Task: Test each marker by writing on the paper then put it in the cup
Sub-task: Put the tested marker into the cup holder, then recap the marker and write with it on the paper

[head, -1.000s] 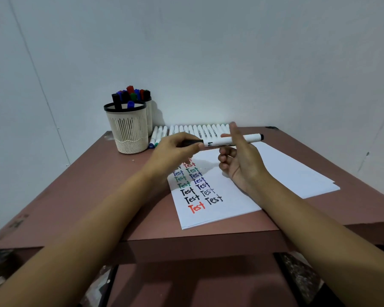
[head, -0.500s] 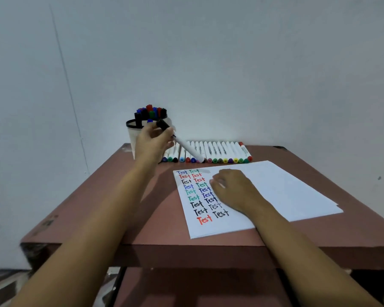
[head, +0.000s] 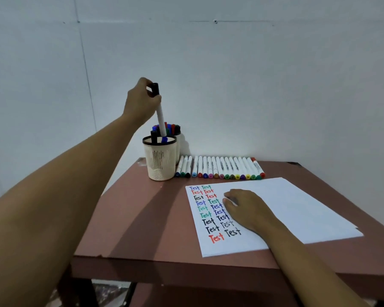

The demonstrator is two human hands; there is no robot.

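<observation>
The left grip (head: 142, 100), a bare hand raised above the far left corner of the surface (head: 142, 218), pinched a marker (head: 160, 117) near its black-capped top, fingers and thumb curled round the barrel. The marker stood almost upright, cap up, its white barrel reaching down to the mouth of the cream slotted cup (head: 160, 160); whether its lower end touched anything inside could not be told. A black-capped and a blue-capped marker already stood in that cup, and a second cup (head: 178, 142) just behind it was packed with capped markers. To the right of the cups a row of markers (head: 220, 168) lay side by side along the far edge, coloured ends toward the near side. The paper (head: 297, 207) lay near the right of the surface, with two columns of "Test" in several colours down its left part. The right grip (head: 246, 207) rested palm down on the paper beside those words, fingers relaxed and holding nothing.
</observation>
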